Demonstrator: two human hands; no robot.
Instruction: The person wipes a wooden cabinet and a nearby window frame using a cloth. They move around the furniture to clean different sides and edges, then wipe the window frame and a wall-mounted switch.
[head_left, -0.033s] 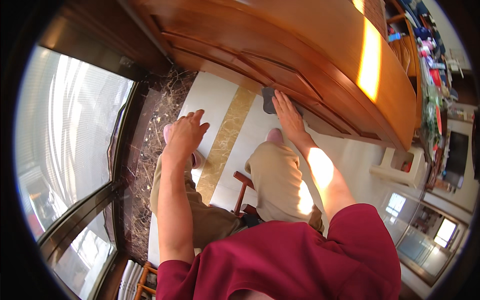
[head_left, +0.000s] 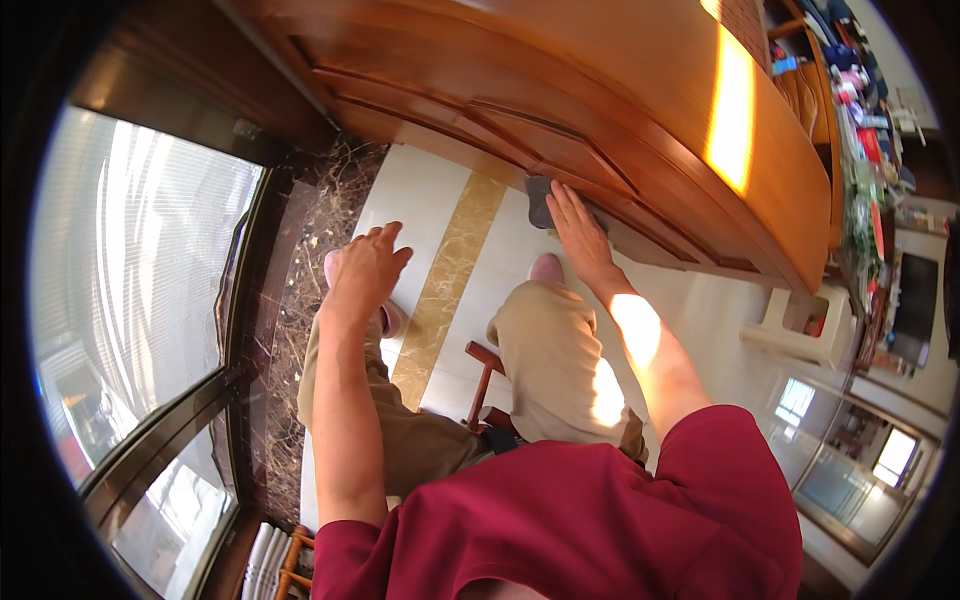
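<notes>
My right hand (head_left: 581,236) reaches forward with its fingers stretched long over a dark grey cloth (head_left: 539,203), holding it against the bottom of a brown wooden cabinet (head_left: 560,85). Part of the cloth shows on the left of the fingers; the palm hides the rest. Over my left foot hangs my left hand (head_left: 362,268), its fingers loosely apart and nothing in them. Beneath it, a pink shoe (head_left: 392,320) is partly covered by the hand and trouser leg. The other pink shoe (head_left: 547,268) stands just below the cloth.
Under me shows a small wooden seat (head_left: 484,375). To the left is a glass door (head_left: 150,270) with a dark marble sill (head_left: 300,260). A cream plastic stool (head_left: 800,325) stands at the right, by the cabinet's end. Various items crowd a surface (head_left: 860,200) at far right.
</notes>
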